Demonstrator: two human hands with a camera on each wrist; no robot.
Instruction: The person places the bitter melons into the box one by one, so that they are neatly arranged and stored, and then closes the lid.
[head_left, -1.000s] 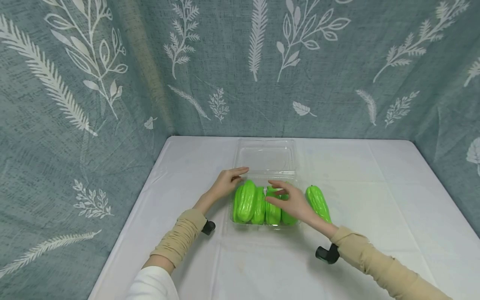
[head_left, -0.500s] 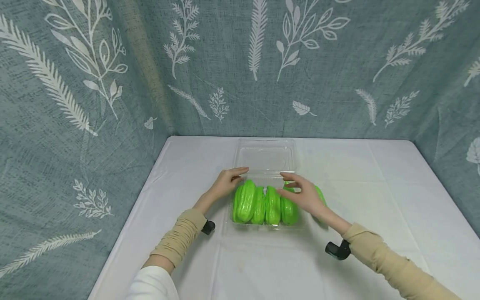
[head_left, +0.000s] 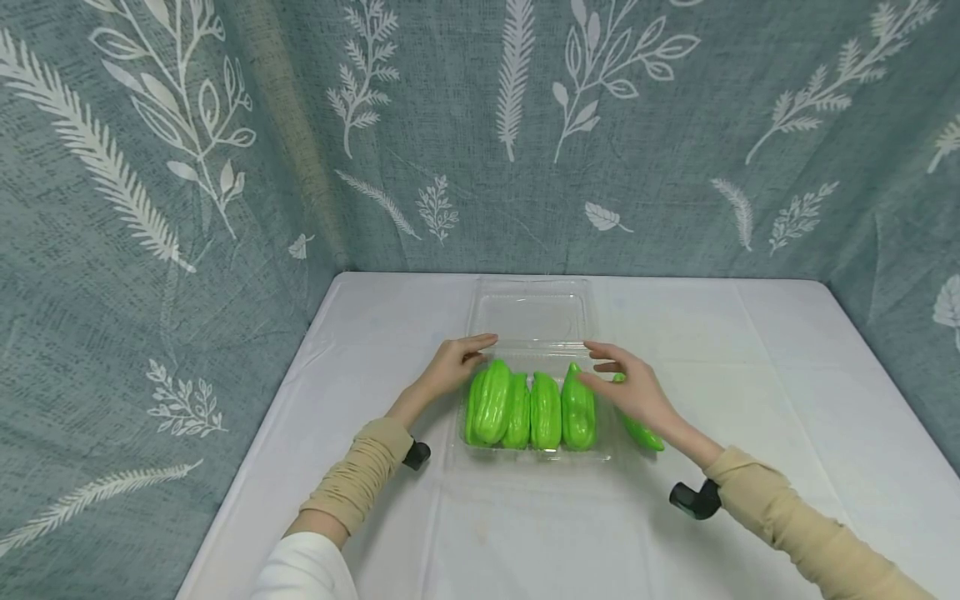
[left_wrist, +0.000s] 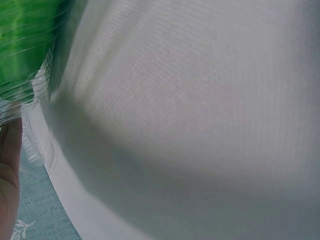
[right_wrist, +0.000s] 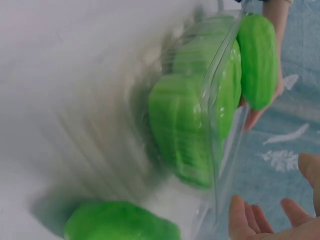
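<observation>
A clear plastic clamshell box [head_left: 551, 455] lies on the table with its lid [head_left: 532, 312] folded back. Several glossy green cucumber-like vegetables sit side by side in it; the one toward the left [head_left: 493, 404] rides higher than its neighbours, and another [head_left: 578, 410] lies at the right end. Outside, to the right of the box, rests one more green cucumber-like vegetable [head_left: 643, 433], partly hidden by my right hand. My left hand [head_left: 450, 365] touches the box's back left side with extended fingers [left_wrist: 11, 145]. Above the right rim, my right hand [head_left: 630, 385] holds nothing, its fingers spread.
A white cloth covers the table [head_left: 517, 533]. Blue-green curtains [head_left: 465, 208] with white leaf prints stand behind and at both sides. A dark wrist camera [head_left: 696, 500] hangs under the right forearm.
My right hand has moved right, off the vegetables in the box toward the right rim, uncovering the rightmost one inside. The left hand has stayed where it was.
</observation>
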